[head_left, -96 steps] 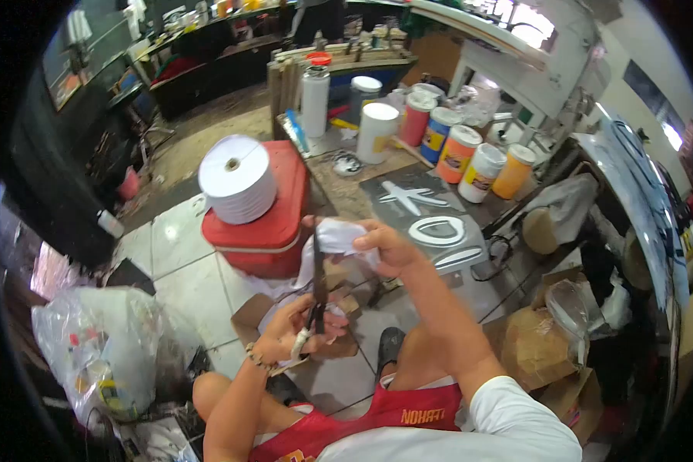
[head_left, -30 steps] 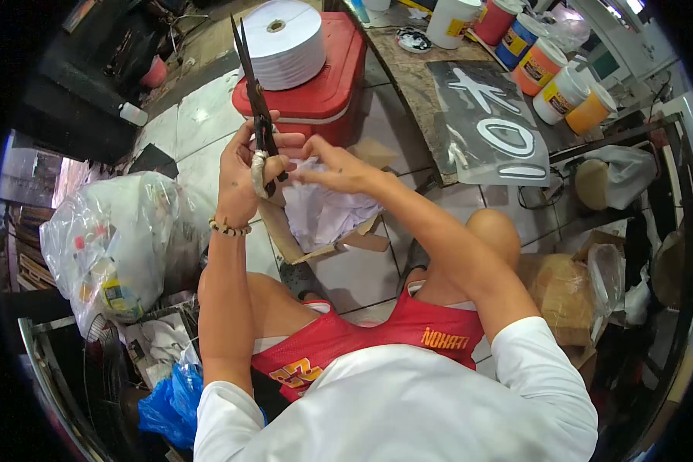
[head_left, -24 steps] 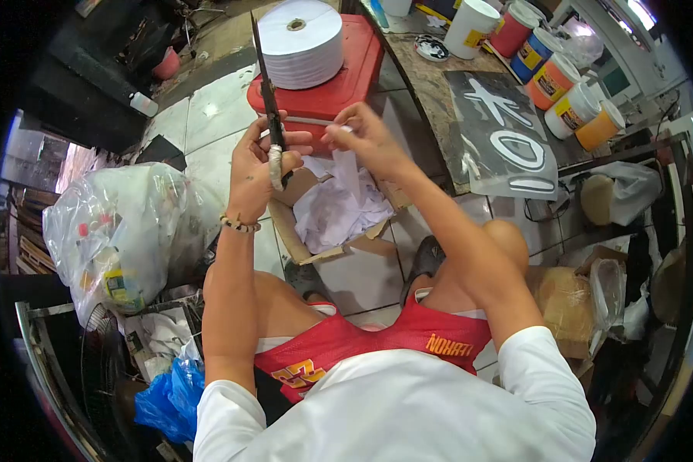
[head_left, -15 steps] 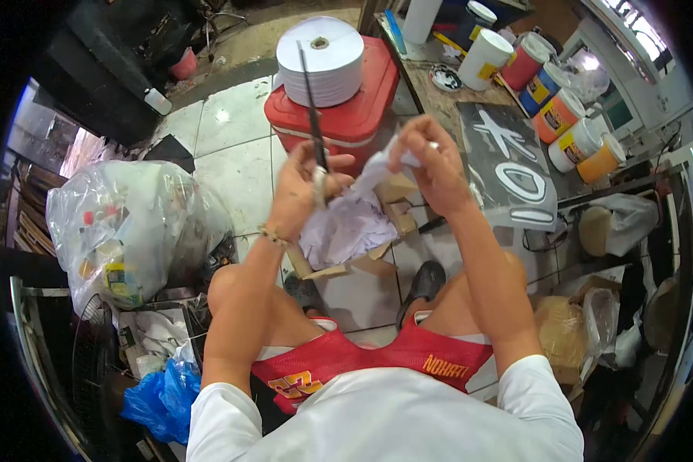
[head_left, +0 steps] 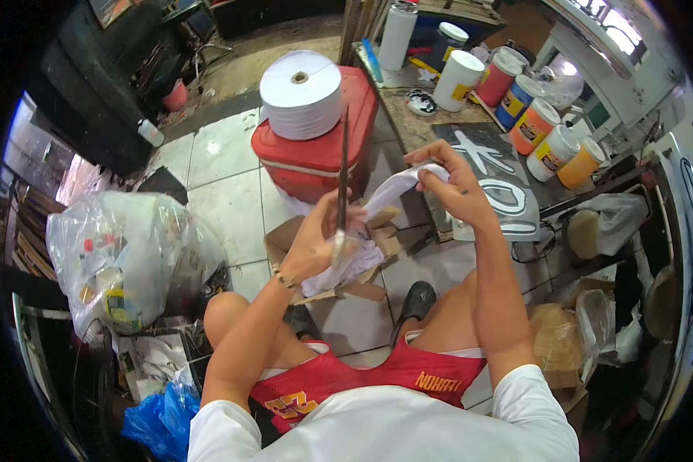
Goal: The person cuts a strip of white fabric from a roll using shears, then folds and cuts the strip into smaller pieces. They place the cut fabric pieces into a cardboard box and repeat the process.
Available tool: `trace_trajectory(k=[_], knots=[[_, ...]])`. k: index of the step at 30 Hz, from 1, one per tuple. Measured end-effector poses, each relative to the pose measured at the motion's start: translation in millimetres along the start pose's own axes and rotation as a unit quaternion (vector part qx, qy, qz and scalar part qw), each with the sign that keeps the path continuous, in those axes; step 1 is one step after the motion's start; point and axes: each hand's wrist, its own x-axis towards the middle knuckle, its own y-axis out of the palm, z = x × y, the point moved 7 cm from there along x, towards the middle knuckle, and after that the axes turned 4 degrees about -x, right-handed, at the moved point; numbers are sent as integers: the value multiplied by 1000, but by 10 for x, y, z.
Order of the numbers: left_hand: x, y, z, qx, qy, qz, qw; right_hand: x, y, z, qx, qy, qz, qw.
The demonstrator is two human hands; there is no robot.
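Observation:
My left hand [head_left: 313,240] is closed around a long, thin dark tool [head_left: 342,165], pointing upward and blurred; its pale lower end shows by my fingers, and its exact kind I cannot make out. My right hand [head_left: 458,192] pinches a white cloth strip [head_left: 396,185] between thumb and fingers. The strip slopes down from there toward my left hand. Below both hands stands an open cardboard box [head_left: 285,235] with crumpled white cloth [head_left: 362,262] in it. Whether my left fingers also touch the strip is hidden.
Ahead, a large white roll [head_left: 300,96] sits on a red cooler [head_left: 308,169]. Paint containers [head_left: 535,123] and a lettered dark board [head_left: 493,165] occupy the right bench. A clear plastic bag [head_left: 131,254] of bottles is at left, a blue bag [head_left: 160,412] nearer me.
My right hand has shifted right and down, with the strip now more stretched out. My left hand and its tool have moved right and lower. The view has tilted slightly.

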Motion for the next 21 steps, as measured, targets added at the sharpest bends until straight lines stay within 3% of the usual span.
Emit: trace_trajectory(k=[1, 2, 3, 5, 6, 7, 9, 10, 11, 13, 17, 19, 21], knots=[[-21, 11, -1, 0, 3, 9, 1000, 18, -94, -95, -4, -2, -8, 1000], [-67, 126, 122, -89, -89, 75, 989, 36, -211, -159, -83, -15, -39, 996], [-150, 275, 230, -174, -180, 139, 958, 43, -301, -156, -162, -27, -68, 984], [-310, 553, 453, -311, -295, 197, 882, 44, -388, -134, -179, -46, -93, 978], [-352, 678, 410, -221, -228, 260, 912, 44, -431, -146, -171, -32, -106, 979], [-406, 742, 517, -222, -227, 263, 911, 40, -470, -166, -161, -18, -119, 980], [-496, 819, 933, -304, -271, 288, 867, 26, -488, -160, -132, -30, -115, 984], [-493, 790, 1198, -368, -335, 265, 826, 12, -475, -161, -96, -21, -103, 990], [-485, 814, 1128, -369, -332, 264, 827, 5, -443, -144, -58, -13, -88, 994], [-371, 746, 935, -266, -234, 240, 904, -26, -348, -11, -19, -45, -47, 998], [-137, 581, 794, -287, -211, 179, 917, -116, -168, 196, 31, -57, 47, 997], [-90, 517, 345, -149, -139, 161, 966, -106, -172, 149, 52, -40, 66, 996], [-61, 460, 318, -168, -157, 139, 963, -91, -187, 101, 50, -29, 76, 995]])
